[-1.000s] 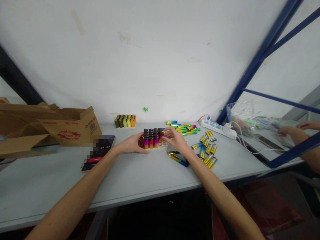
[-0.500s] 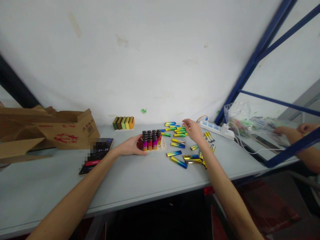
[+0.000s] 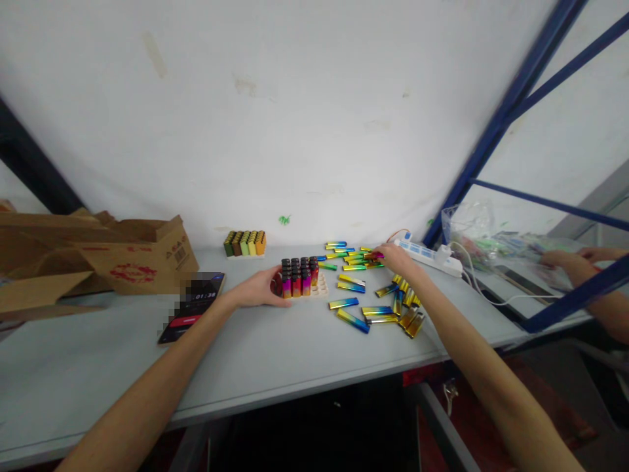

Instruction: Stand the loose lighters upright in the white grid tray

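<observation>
Pink, red and purple lighters with dark tops (image 3: 296, 282) stand in rows in a white holder (image 3: 322, 286), whose right part shows bare holes. My left hand (image 3: 260, 287) is wrapped round the left side of this group. Further right, my right hand (image 3: 397, 257) has its fingers closed at a small pink and purple piece (image 3: 377, 255), over the loose metallic sleeves. Those yellow, green and blue sleeves (image 3: 351, 286) lie scattered on the table, with a gold pile (image 3: 407, 305) under my right forearm.
A second holder of green, brown and orange lighters (image 3: 244, 242) stands by the wall. At left are an open cardboard box (image 3: 142, 259) and a phone (image 3: 194, 305). A white power strip (image 3: 427, 254), cables and a blue metal frame (image 3: 491, 137) are at right, where another person's hands show.
My right hand has moved right and down onto the sleeves, its fingers now closed at a pink piece. My left hand stays at the lighters.
</observation>
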